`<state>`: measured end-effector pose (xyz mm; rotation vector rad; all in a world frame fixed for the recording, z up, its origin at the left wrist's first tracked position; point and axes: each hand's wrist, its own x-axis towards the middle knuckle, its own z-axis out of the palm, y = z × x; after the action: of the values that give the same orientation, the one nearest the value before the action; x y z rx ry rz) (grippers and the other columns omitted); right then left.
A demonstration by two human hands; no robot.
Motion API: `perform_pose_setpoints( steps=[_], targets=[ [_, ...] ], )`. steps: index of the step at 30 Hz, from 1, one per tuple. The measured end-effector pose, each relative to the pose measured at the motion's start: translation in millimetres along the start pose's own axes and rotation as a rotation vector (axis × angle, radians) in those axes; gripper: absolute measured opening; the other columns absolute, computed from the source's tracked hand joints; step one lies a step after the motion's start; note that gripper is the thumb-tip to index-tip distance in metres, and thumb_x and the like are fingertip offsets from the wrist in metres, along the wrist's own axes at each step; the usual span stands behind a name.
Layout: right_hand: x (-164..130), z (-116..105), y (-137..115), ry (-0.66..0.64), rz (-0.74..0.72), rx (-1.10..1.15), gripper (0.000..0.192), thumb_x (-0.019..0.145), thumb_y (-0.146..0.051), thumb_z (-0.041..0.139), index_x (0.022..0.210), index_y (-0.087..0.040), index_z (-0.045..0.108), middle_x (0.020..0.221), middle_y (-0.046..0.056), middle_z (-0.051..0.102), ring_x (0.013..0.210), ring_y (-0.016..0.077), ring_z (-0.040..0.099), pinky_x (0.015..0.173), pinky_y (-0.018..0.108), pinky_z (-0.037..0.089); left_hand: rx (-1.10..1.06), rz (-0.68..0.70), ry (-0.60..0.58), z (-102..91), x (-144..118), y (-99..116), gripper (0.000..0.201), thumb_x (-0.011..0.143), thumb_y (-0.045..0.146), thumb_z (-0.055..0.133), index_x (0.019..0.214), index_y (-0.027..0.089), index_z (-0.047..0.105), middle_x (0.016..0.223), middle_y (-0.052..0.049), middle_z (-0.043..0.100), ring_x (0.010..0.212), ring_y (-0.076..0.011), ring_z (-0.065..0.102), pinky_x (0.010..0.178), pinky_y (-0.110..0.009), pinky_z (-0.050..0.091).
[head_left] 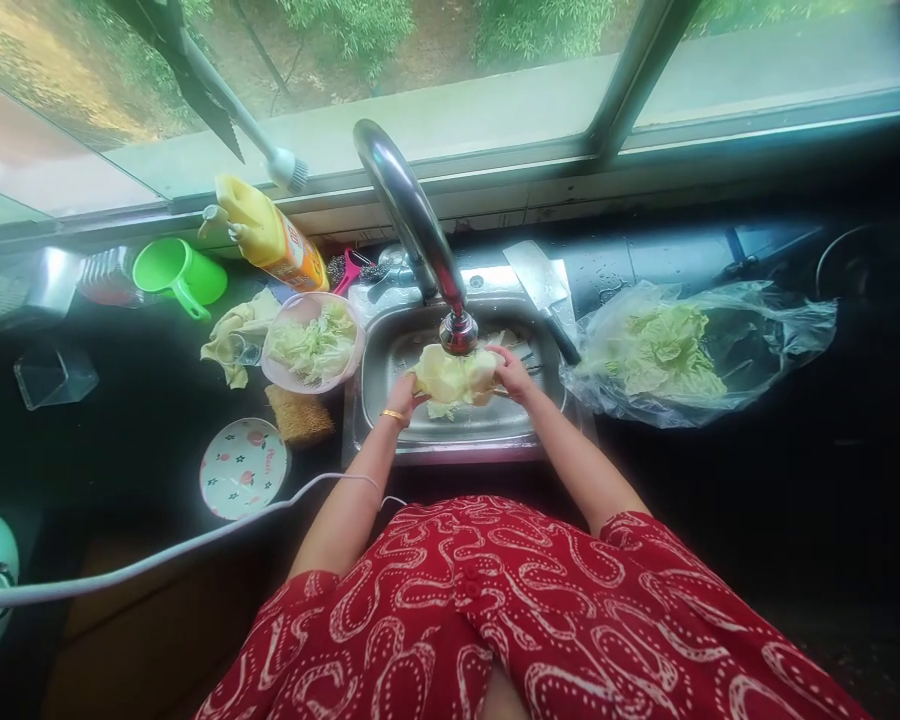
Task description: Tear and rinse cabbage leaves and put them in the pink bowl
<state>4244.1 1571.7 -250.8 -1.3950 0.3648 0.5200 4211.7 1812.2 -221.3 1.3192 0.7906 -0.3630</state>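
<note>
Near the centre of the frame both hands hold a cabbage leaf [454, 378] over the sink [390, 355], right under the head of the tap [458, 332]. The left hand [403, 394] grips the leaf's left end, fingers clamped on it, a gold bangle [394, 414] at the wrist. The right hand [511, 372] grips the right end, fingers curled over the top edge. Both forearms rise from the lower middle of the frame and converge on the sink, elbows out, wrists about level.

The leaf lies with its long axis left to right across the picture, its pale curved face up, and it sags a little in the middle. It hangs inside the sink's rim, clear of the basin walls on every side; the tap head is just above it, nearly touching.

Room is tight. Left of the sink, a bowl [313, 343] of cut leaves touches the rim, with a sponge [298, 415] just below it and a plate [243, 467] further down-left. A cleaver [541, 285] lies at the sink's upper-right corner. Right of the sink, a plastic bag [765, 345] with more cabbage spreads over the dark table [720, 480]. A white cable [195, 540] crosses the lower left, ending near the left forearm.
</note>
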Motion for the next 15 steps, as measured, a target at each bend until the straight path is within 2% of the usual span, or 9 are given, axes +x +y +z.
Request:
perform_pose_setpoints(
  steps=[3,5,6,8,11,13,15],
  targets=[
    [0,3,7,-0.009,0.019,-0.329,0.035,0.063,-0.014,0.057,0.096,-0.02,0.069,0.097,0.005,0.069,0.096,0.0234,0.061,0.092,0.04,0.049,0.04,0.068,0.119,-14.9,4,11,0.03,0.079,0.032,0.058,0.107,0.021,0.061,0.101,-0.006,0.064,0.085,-0.0157,0.062,0.07,-0.03,0.057],
    [0,7,8,-0.079,0.093,-0.429,0.037,0.059,-0.008,0.058,0.092,-0.019,0.07,0.101,0.007,0.07,0.104,0.0272,0.059,0.098,0.043,0.045,0.055,0.054,0.132,-18.7,3,20,0.03,0.079,0.031,0.058,0.106,0.019,0.061,0.1,-0.006,0.065,0.083,-0.0157,0.062,0.07,-0.029,0.056],
    [0,10,6,-0.126,0.121,-0.414,0.042,0.058,-0.006,0.059,0.096,-0.02,0.07,0.106,0.008,0.07,0.107,0.0279,0.059,0.099,0.044,0.045,0.062,0.033,0.088,-17.3,0,24,0.03,0.079,0.031,0.059,0.106,0.018,0.061,0.098,-0.006,0.065,0.081,-0.0155,0.062,0.069,-0.028,0.056],
    [2,18,-3,-0.215,0.115,-0.304,0.051,0.059,-0.009,0.062,0.109,-0.021,0.068,0.114,0.008,0.068,0.11,0.0265,0.058,0.098,0.042,0.046,0.086,-0.009,-0.075,-7.4,-6,29,0.032,0.079,0.034,0.061,0.105,0.016,0.062,0.094,-0.007,0.066,0.078,-0.0149,0.061,0.067,-0.026,0.054],
    [5,29,-23,-0.3,-0.018,-0.198,0.047,0.07,-0.023,0.064,0.117,-0.019,0.064,0.113,0.007,0.067,0.101,0.0219,0.061,0.09,0.036,0.048,0.124,-0.061,-0.311,19.5,-14,31,0.034,0.077,0.035,0.063,0.104,0.016,0.063,0.091,-0.006,0.066,0.075,-0.0148,0.06,0.067,-0.027,0.052],
    [6,33,-35,-0.245,-0.096,-0.271,0.035,0.076,-0.027,0.058,0.109,-0.016,0.065,0.104,0.006,0.069,0.092,0.0193,0.062,0.084,0.032,0.049,0.151,-0.105,-0.359,37.9,-15,29,0.033,0.076,0.034,0.064,0.103,0.017,0.063,0.086,-0.004,0.065,0.072,-0.0151,0.06,0.069,-0.03,0.053],
    [4,34,-41,-0.143,-0.155,-0.449,0.025,0.08,-0.024,0.052,0.097,-0.015,0.067,0.094,0.005,0.07,0.085,0.0182,0.061,0.08,0.029,0.047,0.206,-0.105,-0.369,52.7,-11,28,0.031,0.077,0.034,0.062,0.104,0.018,0.062,0.082,-0.002,0.064,0.069,-0.0155,0.059,0.07,-0.032,0.053]
  ],
)
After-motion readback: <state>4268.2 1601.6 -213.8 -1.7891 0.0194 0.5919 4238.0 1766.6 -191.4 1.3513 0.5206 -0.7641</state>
